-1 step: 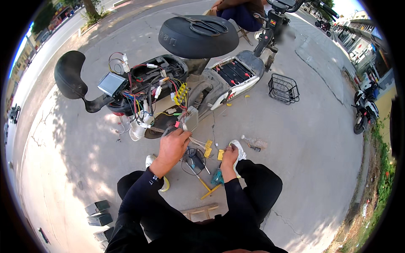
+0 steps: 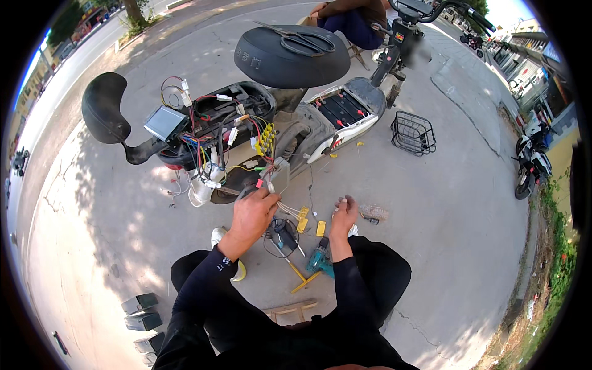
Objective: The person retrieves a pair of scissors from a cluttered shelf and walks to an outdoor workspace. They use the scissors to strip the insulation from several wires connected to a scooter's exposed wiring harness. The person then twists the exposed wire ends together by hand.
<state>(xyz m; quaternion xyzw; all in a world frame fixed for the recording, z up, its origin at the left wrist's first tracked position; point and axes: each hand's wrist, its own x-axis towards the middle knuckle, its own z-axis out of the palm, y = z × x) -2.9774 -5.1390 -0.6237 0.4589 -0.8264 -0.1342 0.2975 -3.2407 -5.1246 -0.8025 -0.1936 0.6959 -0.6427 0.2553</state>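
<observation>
My left hand is closed on thin wires at the near side of an electric scooter. White wires trail from beneath its fingers, and a small red connector sits just beyond the fingertips. My right hand is raised over my right shoe, its fingers curled in; what they hold, if anything, is too small to make out. The scooter's rear is stripped, with tangled wiring, a silver controller box and a yellow terminal block exposed.
Between my feet lie yellow pieces, a teal power drill, a yellow-handled tool and a black device. Scissors rest on the seat. A wire basket, plastic bottle and dark blocks stand around.
My right hand has risen and moved slightly right, away from the yellow piece, uncovering more of the drill. My left hand stays at the wires.
</observation>
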